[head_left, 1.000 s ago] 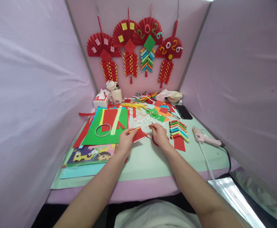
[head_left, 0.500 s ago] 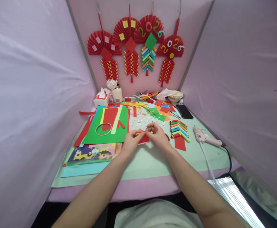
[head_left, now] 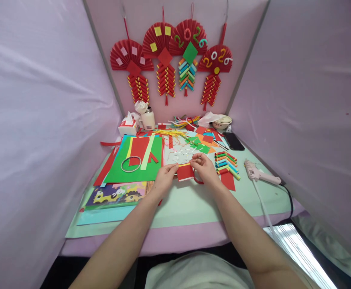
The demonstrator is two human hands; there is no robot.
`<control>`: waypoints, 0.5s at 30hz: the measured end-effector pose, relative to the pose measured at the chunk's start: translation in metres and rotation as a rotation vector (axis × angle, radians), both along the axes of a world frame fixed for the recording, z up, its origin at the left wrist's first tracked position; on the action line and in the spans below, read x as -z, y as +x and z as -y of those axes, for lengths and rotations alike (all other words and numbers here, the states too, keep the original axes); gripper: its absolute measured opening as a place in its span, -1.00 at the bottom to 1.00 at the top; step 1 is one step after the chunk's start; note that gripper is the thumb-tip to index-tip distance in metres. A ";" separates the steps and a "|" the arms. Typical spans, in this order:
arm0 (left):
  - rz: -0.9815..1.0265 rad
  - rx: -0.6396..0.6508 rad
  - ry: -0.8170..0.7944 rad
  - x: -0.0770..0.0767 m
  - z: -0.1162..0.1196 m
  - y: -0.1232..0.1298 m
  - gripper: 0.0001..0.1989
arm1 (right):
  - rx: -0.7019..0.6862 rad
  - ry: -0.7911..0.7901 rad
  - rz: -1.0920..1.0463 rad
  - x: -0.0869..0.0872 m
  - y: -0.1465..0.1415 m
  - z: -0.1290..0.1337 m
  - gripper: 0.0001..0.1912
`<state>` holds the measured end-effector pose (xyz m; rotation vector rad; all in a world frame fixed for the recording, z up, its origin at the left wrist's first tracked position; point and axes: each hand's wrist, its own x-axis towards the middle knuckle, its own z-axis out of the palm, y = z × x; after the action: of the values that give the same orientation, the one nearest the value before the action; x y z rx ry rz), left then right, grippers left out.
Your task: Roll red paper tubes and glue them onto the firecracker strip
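Observation:
Between my two hands is a small red paper piece point(head_left: 185, 173) with a yellow strip along its far edge. My left hand point(head_left: 165, 177) pinches its left end between thumb and fingers. At the other end, my right hand point(head_left: 204, 167) is closed on the far right corner. A red curved handle point(head_left: 198, 179), perhaps of scissors, shows partly under my right hand. To the right lies a chevron of coloured paper rolls point(head_left: 226, 163) with a red paper strip point(head_left: 228, 182) below it.
A green sheet point(head_left: 118, 172) carries a round ring point(head_left: 131, 164) on the left. A glue gun point(head_left: 261, 173) and its cable lie at the right, near a black phone point(head_left: 234, 141). Tissue box point(head_left: 128, 125) and bottle point(head_left: 148, 119) stand behind. Red fan decorations point(head_left: 187, 38) hang on the wall.
My hands have moved apart, the right one slightly up and to the right. The red paper now shows flat between them, with the yellow strip along its far edge.

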<state>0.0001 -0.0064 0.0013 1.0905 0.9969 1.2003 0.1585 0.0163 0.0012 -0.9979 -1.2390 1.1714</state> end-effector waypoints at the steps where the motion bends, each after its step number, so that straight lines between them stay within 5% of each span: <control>1: 0.007 0.015 -0.005 -0.002 0.001 0.000 -0.71 | 0.005 0.000 0.003 -0.001 0.001 0.000 -0.74; 15: -0.274 -0.206 0.134 -0.007 0.008 0.003 -0.81 | 0.049 0.113 0.218 -0.003 -0.010 0.010 -0.75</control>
<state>0.0031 -0.0145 0.0086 1.3070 1.2780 1.3218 0.1485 0.0060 0.0046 -1.0863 -1.4278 0.9623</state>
